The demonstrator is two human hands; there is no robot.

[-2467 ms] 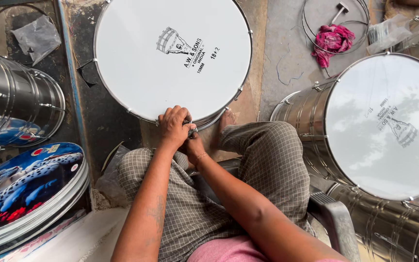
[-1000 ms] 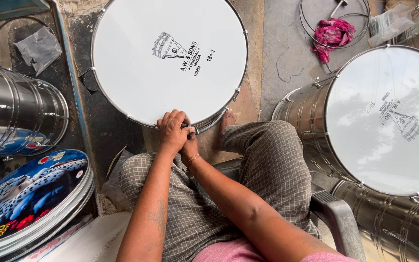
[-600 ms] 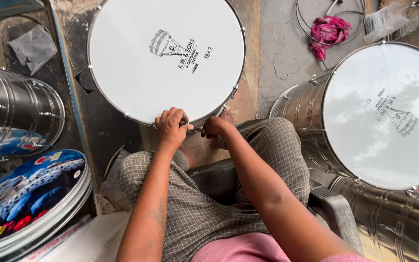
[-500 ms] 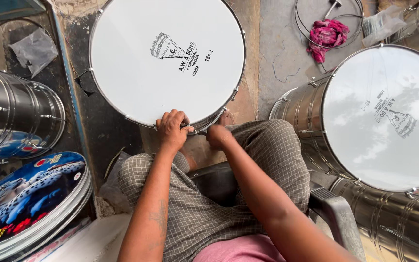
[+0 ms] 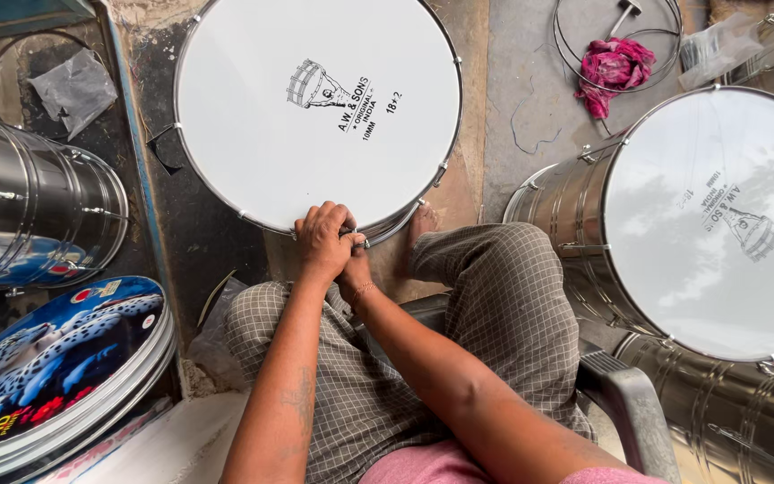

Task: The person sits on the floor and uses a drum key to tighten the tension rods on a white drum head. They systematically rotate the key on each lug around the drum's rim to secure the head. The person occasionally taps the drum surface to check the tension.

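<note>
The white-headed drum (image 5: pixel 315 112) stands on the floor directly ahead of the seated person's knees, head facing up, metal hoop around the edge. All positions below are given relative to this drum.

Left hand (image 5: pixel 322 240): rests on the near rim of the drum, fingers curled down and clenched over the hoop at a small metal fitting (image 5: pixel 362 240). What the fingers enclose cannot be told.

Right hand (image 5: pixel 356 266): sits just behind and under the left hand, touching it, at the same point of the near rim. It is largely covered by the left hand; whether it is clenched or released cannot be told.

To the right of the drum, well apart, a second drum (image 5: pixel 700 224) with a steel shell lies tilted. Beyond it, a pink cloth (image 5: pixel 611 72) lies on the floor inside wire rings. To the left, a steel drum shell (image 5: pixel 38 215) lies on its side; nearer the person, a printed drum head (image 5: pixel 51 358) with a leopard picture tops a stack
</note>
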